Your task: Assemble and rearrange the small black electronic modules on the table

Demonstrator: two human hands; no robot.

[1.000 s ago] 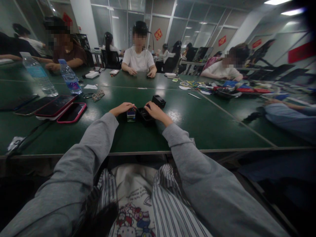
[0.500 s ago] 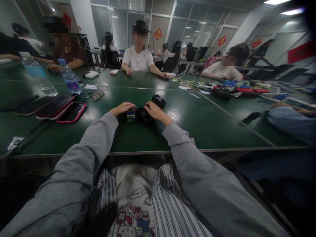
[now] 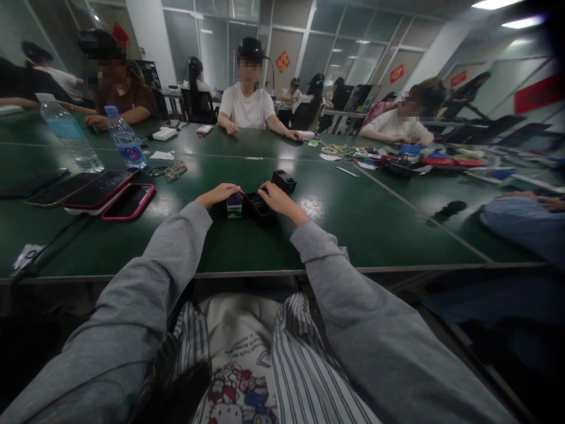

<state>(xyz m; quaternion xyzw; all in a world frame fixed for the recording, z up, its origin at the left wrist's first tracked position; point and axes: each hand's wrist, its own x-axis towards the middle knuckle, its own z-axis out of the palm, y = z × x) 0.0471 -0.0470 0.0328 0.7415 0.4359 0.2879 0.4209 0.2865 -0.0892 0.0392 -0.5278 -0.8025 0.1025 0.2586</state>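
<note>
My left hand (image 3: 221,194) is closed at the back and left of a small stack of flat, block-like pieces (image 3: 234,207) with light and dark bands. Its fingertips reach over the stack's top; its thumb is hidden. Just to the right sits an open-topped black case (image 3: 259,207) with slots or recesses inside. My right hand (image 3: 278,199) is closed at the case's right side, fingers bent onto its upper edge. What lies under those fingertips is too dark to make out. Behind my right hand stands a second black case (image 3: 283,180), touched by neither hand.
On the left of the green table (image 3: 353,235) lie phones (image 3: 129,202), with two water bottles (image 3: 126,138) behind them. Glasses (image 3: 175,171) rest nearby. A pen (image 3: 347,172) and a pile of cables and pouches (image 3: 410,159) are at the right. Several people sit around.
Both my hands, the stack and the black cases stay where they were. At the right edge, a neighbour's sleeved arm has shifted slightly.
</note>
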